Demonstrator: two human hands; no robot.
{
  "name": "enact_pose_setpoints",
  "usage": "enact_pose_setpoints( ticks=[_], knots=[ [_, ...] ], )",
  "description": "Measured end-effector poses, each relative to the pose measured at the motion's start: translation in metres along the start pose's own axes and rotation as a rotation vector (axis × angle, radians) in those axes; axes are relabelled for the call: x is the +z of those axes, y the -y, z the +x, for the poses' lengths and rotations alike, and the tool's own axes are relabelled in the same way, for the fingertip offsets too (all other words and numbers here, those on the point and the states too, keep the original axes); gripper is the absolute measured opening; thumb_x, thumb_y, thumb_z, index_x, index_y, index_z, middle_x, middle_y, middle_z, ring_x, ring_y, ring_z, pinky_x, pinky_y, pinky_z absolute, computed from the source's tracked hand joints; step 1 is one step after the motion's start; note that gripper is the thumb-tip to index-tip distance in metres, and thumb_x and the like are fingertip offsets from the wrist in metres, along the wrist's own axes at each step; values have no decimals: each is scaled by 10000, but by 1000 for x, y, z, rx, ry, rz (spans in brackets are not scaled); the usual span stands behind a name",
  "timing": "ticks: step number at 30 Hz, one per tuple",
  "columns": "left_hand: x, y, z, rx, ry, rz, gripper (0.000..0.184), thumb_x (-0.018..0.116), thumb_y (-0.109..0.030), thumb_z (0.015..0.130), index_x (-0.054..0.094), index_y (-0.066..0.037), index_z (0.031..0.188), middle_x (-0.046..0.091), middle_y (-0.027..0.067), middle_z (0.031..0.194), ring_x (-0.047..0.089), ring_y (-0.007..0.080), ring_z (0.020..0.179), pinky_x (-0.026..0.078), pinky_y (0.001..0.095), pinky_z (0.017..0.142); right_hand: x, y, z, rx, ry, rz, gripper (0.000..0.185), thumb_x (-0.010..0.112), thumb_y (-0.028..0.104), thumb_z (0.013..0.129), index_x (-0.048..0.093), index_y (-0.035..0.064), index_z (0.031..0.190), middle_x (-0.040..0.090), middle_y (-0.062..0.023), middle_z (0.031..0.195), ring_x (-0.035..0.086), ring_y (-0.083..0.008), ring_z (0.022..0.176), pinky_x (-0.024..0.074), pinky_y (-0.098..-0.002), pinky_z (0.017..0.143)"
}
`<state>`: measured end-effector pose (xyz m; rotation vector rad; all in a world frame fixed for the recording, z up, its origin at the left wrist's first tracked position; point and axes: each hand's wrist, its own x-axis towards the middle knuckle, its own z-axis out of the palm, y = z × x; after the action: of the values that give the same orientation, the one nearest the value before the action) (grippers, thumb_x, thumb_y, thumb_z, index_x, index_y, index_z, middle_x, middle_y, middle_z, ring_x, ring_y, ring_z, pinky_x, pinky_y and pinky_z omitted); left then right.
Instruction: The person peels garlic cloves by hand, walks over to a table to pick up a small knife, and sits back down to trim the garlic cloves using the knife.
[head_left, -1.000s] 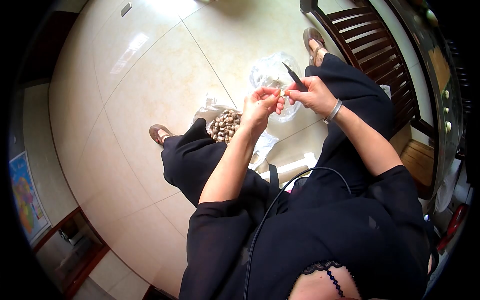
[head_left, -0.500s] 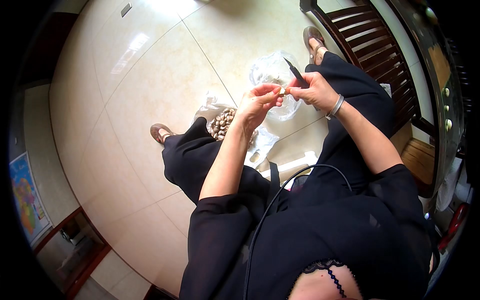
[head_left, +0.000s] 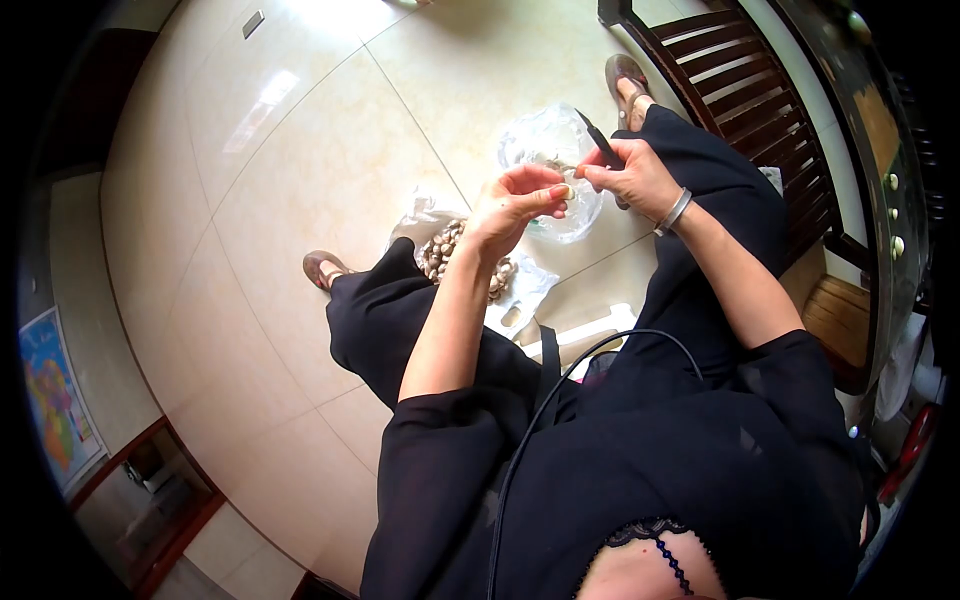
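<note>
My left hand (head_left: 518,205) is closed, its thumb and fingers pinching a small pale piece (head_left: 568,192) that looks like part of a mushroom. My right hand (head_left: 642,180) grips a black knife (head_left: 600,143), its pointed end directed up and away from me. The fingertips of both hands are close together but apart. Below and behind my left wrist, a white plastic bag (head_left: 530,296) lies spread on the floor with many small brown mushrooms (head_left: 440,250) in it. Under the hands stands an open clear plastic bag (head_left: 530,140); its contents are mostly hidden.
My legs in black trousers (head_left: 375,310) spread either side of the bags on the tiled floor (head_left: 290,200). A dark slatted wooden chair (head_left: 740,75) stands at the upper right. A black cable (head_left: 520,440) crosses my lap, beside a white frame-like object (head_left: 600,325).
My hands have parted slightly. The left has turned, showing more of the pale piece at its fingertips, and the right has shifted a little with the knife.
</note>
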<state>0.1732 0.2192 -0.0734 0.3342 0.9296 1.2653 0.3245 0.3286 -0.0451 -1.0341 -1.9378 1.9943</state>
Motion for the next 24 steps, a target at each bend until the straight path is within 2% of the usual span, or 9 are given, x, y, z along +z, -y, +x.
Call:
enact_pose_setpoints(
  ticks=[3, 5, 6, 8, 11, 15, 17, 21, 24],
  knots=[
    [1, 0, -1, 5, -58, 54, 142, 619, -50, 682, 565, 18, 795, 585, 94, 743, 567, 155, 676, 467, 264, 654, -1, -16, 6, -131, -113, -196, 129, 583, 136, 729, 567, 8, 731, 540, -8, 592, 463, -55, 471, 384, -189, 450],
    [1, 1, 0, 27, -98, 77, 137, 624, -54, 678, 571, 21, 780, 589, 97, 730, 572, 156, 658, 471, 262, 640, 2, -11, 5, -56, -177, -423, 191, 607, 167, 695, 572, -15, 737, 570, -138, 600, 571, -164, 538, 432, -255, 508],
    [2, 1, 0, 49, -138, 100, 134, 630, -58, 674, 576, 23, 765, 592, 101, 716, 577, 156, 640, 475, 259, 627, 2, -12, 6, -55, -177, -422, 191, 607, 167, 695, 572, -15, 737, 570, -138, 600, 571, -164, 538, 432, -255, 508],
    [3, 3, 1, 62, -163, 97, 129, 629, -59, 675, 578, 26, 757, 593, 102, 703, 578, 157, 616, 479, 255, 605, 2, -16, 8, -134, -237, -609, 181, 575, 174, 709, 567, -5, 739, 551, -181, 637, 566, -271, 585, 441, -307, 540],
    [4, 8, 3, 79, -197, 89, 121, 624, -57, 680, 579, 30, 750, 592, 102, 682, 579, 159, 575, 483, 248, 569, 1, -30, 14, -204, -242, -600, 152, 540, 149, 715, 563, 1, 741, 547, -190, 671, 543, -325, 640, 439, -351, 585],
    [-1, 15, 6, 101, -246, 71, 101, 599, -41, 700, 573, 40, 754, 587, 109, 670, 577, 163, 557, 488, 246, 544, 2, -28, 13, -247, -247, -637, 134, 525, 128, 713, 565, 9, 759, 551, -181, 691, 545, -320, 664, 435, -362, 615],
    [-1, 17, 7, 103, -260, 74, 112, 582, -42, 715, 565, 48, 780, 584, 121, 675, 578, 171, 563, 490, 252, 542, 1, -29, 14, -304, -250, -759, 143, 504, 38, 706, 561, -17, 825, 562, -157, 735, 567, -238, 650, 435, -297, 598],
    [2, 23, 8, 126, -299, 94, 116, 551, -38, 741, 543, 63, 796, 577, 136, 678, 575, 182, 564, 495, 266, 534, 5, -21, 12, -342, -271, -695, 146, 528, 76, 720, 559, -18, 827, 560, -157, 725, 564, -255, 655, 431, -295, 598],
    [6, 25, 9, 152, -356, 114, 112, 539, -40, 751, 526, 63, 793, 573, 135, 684, 573, 184, 563, 495, 267, 534, 8, -17, 12, -292, -286, -607, 169, 566, 138, 725, 567, -6, 812, 571, -127, 701, 566, -198, 633, 423, -275, 569]
  ],
)
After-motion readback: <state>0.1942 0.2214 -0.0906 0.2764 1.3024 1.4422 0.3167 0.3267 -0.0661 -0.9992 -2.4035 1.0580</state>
